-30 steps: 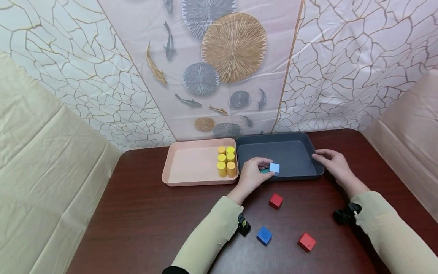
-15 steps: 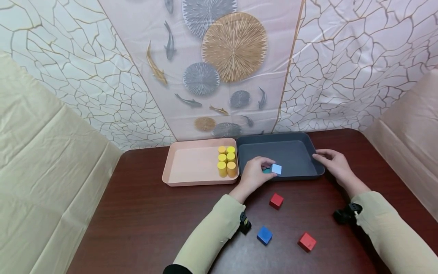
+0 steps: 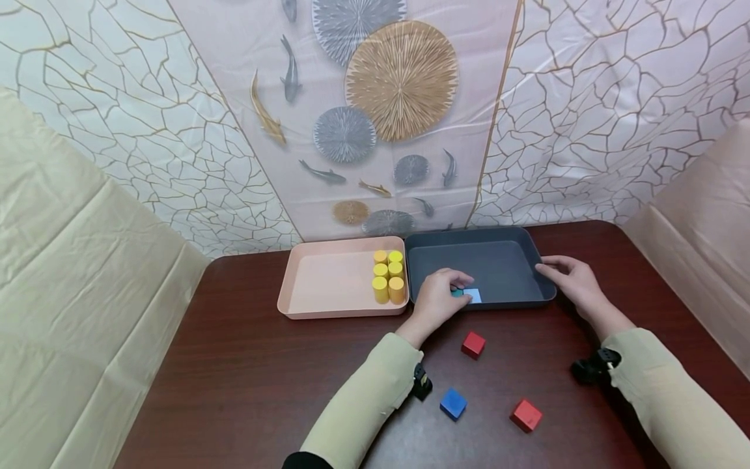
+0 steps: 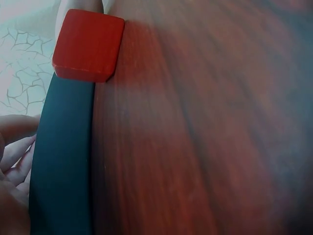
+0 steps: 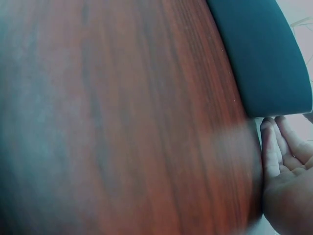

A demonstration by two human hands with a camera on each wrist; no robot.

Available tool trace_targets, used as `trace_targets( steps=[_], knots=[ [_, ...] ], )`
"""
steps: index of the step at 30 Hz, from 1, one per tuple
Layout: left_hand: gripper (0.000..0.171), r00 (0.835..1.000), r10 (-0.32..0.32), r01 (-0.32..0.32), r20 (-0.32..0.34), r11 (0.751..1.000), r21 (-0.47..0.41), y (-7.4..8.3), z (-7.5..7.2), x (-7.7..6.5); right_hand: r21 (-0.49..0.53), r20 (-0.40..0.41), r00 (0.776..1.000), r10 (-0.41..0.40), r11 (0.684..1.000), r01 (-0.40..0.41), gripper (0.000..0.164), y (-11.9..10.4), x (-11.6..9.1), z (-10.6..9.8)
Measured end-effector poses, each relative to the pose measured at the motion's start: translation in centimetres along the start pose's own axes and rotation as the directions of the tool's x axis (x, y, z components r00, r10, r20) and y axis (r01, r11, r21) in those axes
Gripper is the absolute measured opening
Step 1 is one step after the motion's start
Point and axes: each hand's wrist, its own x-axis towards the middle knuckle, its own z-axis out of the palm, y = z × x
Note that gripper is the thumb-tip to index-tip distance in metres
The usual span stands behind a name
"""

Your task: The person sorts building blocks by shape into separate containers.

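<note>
The left hand [image 3: 438, 296] is over the front of the dark grey tray [image 3: 504, 260]. Its thumb is beside a light blue block [image 3: 472, 296], while the other fingertips are a little above and apart from it. A teal block [image 3: 457, 293] shows partly next to it, mostly hidden by the hand. At the tray's right end, the right hand [image 3: 571, 283] holds the rim between thumb and fingers. In the right wrist view, the fingers [image 5: 274, 147] meet the tray's end. A red block [image 4: 88, 44] appears close up in the left wrist view.
A pink tray [image 3: 328, 280] adjoins the dark one on the left, with several yellow cylinders [image 3: 381, 290] standing along its right side. On the brown table [image 3: 263, 391] lie a red block [image 3: 473, 345], a blue block [image 3: 453, 404] and another red block [image 3: 526, 415]. A patterned cloth hangs behind.
The light blue block has come down into the dark tray, and the left fingertips have parted from it. The left hand has shifted slightly right. The right hand keeps its place on the rim.
</note>
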Motion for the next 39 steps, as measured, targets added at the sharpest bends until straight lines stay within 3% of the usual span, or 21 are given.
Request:
trace_targets(
  steps=[11,25,32,39],
  knots=[
    [0.024,1.0,0.009,-0.008,0.003,0.997,-0.081,-0.2,-0.4,-0.3,0.031,-0.004,1.0,-0.01,0.999,0.01,0.06,0.0,0.0,0.0],
    [0.024,0.996,0.081,-0.085,-0.031,0.985,-0.15,-0.4,-0.8,-0.8,0.014,0.001,1.0,-0.018,1.0,0.018,0.059,0.1,0.0,-0.1],
    [0.021,0.996,0.078,-0.085,-0.05,0.983,-0.163,-0.6,-1.0,-1.4,0.013,0.005,1.0,-0.013,1.0,0.013,0.06,0.0,-0.1,0.1],
    [0.018,0.997,0.053,-0.065,-0.059,0.969,-0.24,-0.5,-1.2,-2.6,0.006,0.005,1.0,-0.013,1.0,0.013,0.06,0.0,-0.2,0.0]
  ],
)
